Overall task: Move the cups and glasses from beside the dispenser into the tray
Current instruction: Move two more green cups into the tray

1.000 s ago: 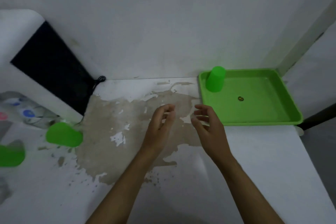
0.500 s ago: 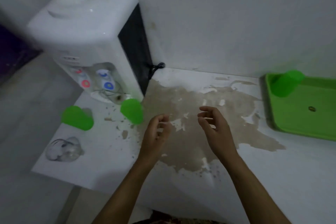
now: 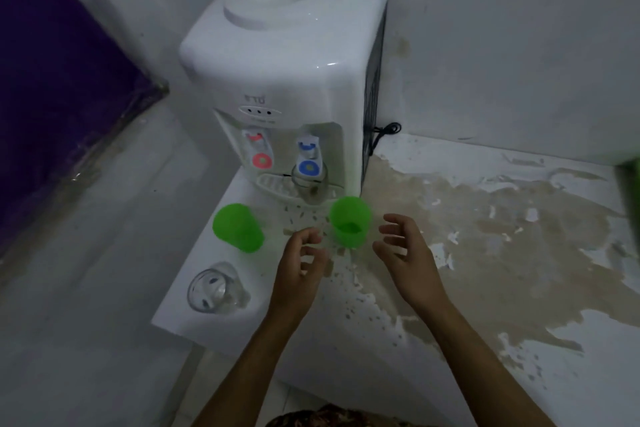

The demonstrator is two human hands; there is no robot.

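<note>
A white water dispenser point(image 3: 287, 80) stands at the table's back left. In front of it an upright green cup point(image 3: 349, 222) sits between my hands. My left hand point(image 3: 299, 270) is just left of it and my right hand point(image 3: 403, 255) just right, both with fingers curled apart and holding nothing. A second green cup point(image 3: 237, 227) stands further left. A clear glass point(image 3: 213, 289) rests near the table's left corner. Another clear glass point(image 3: 310, 185) sits under the blue tap. Only a green sliver of the tray point(image 3: 630, 184) shows at the right edge.
The white table point(image 3: 485, 340) has a large brown patch of peeled surface to the right of the dispenser. A black cord point(image 3: 384, 135) hangs behind the dispenser. The table's left edge drops off beside the glass. A purple panel point(image 3: 52, 80) fills the far left.
The view has swung left from the tray to the dispenser. Both hands have moved left with it and now flank the nearer green cup.
</note>
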